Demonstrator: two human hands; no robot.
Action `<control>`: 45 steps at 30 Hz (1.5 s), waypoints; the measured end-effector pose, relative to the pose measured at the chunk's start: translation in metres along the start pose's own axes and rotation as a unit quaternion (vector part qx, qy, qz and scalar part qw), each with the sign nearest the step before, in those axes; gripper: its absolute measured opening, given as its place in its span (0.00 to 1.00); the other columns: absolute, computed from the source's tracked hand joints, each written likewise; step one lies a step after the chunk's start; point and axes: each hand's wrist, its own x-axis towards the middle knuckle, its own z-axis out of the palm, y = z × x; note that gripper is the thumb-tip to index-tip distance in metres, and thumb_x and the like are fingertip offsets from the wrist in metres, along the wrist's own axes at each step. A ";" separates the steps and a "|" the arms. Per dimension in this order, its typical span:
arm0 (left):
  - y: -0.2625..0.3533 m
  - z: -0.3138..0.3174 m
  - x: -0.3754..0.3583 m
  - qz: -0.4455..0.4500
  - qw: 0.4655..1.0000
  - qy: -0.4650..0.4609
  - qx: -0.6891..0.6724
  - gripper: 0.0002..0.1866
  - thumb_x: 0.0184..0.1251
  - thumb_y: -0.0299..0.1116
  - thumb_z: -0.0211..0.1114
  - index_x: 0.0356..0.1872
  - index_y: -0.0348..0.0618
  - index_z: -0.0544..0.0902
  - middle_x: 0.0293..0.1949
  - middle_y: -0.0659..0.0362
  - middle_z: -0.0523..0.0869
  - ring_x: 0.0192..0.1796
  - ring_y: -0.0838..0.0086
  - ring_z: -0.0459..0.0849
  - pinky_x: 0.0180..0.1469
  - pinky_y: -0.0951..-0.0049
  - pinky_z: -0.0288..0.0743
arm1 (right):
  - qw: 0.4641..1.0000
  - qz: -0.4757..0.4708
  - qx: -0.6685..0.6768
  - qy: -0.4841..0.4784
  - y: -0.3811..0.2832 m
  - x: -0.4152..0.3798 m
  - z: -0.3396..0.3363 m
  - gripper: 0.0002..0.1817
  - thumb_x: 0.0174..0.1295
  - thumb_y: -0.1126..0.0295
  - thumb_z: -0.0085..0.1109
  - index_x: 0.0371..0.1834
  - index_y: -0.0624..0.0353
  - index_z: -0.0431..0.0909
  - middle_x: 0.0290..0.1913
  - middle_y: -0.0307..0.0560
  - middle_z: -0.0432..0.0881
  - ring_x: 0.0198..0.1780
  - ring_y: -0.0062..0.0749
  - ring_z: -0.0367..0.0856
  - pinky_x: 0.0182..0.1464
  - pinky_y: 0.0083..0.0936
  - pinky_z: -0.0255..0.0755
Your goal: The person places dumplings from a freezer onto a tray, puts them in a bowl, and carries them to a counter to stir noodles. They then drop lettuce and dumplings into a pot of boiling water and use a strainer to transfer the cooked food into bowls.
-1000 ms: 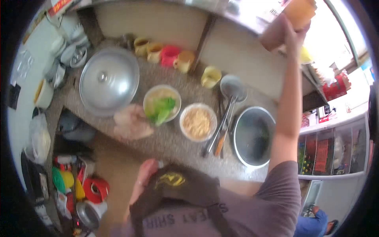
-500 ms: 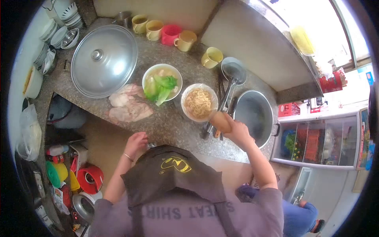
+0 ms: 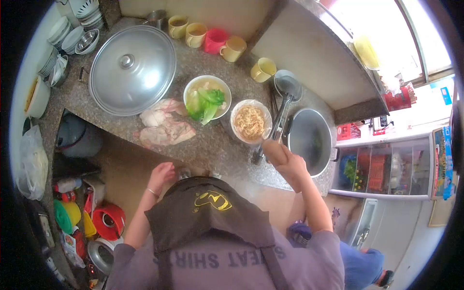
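My right hand (image 3: 290,169) is closed around a brown, rounded, elongated object (image 3: 274,152) whose kind I cannot make out. Its far end is beside the lower right rim of a bowl lined with clear plastic (image 3: 235,126), which holds noodles (image 3: 250,122). My left hand (image 3: 161,177) hangs off the counter's front edge with its fingers curled; nothing shows in it. A white bowl of soup (image 3: 228,92) with green leafy vegetable (image 3: 207,104) stands left of the noodles. Beside it lies a crumpled, pinkish-white cloth (image 3: 166,128).
A large metal lid (image 3: 145,72) covers the counter's left. Several cups (image 3: 195,35) line the back wall. At right are a skimmer (image 3: 285,94) and a deep pot (image 3: 309,145). A glass-topped freezer (image 3: 386,171) and a person in blue (image 3: 360,266) are farther right.
The view has shifted, so the counter things appear slightly farther right. My right hand stays by the noodle bowl, with the brown object tilted more steeply. My left hand has hardly moved.
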 end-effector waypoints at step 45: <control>-0.011 0.005 -0.026 -0.027 0.998 0.050 -0.020 0.17 0.60 0.42 0.54 0.47 0.47 0.72 0.45 0.59 0.77 0.43 0.69 0.78 0.41 0.69 0.72 | 0.837 0.034 0.405 0.368 0.053 0.147 -0.032 0.12 0.57 0.64 0.50 0.36 0.63 0.72 0.33 0.56 0.77 0.37 0.38 0.76 0.39 0.30 0.69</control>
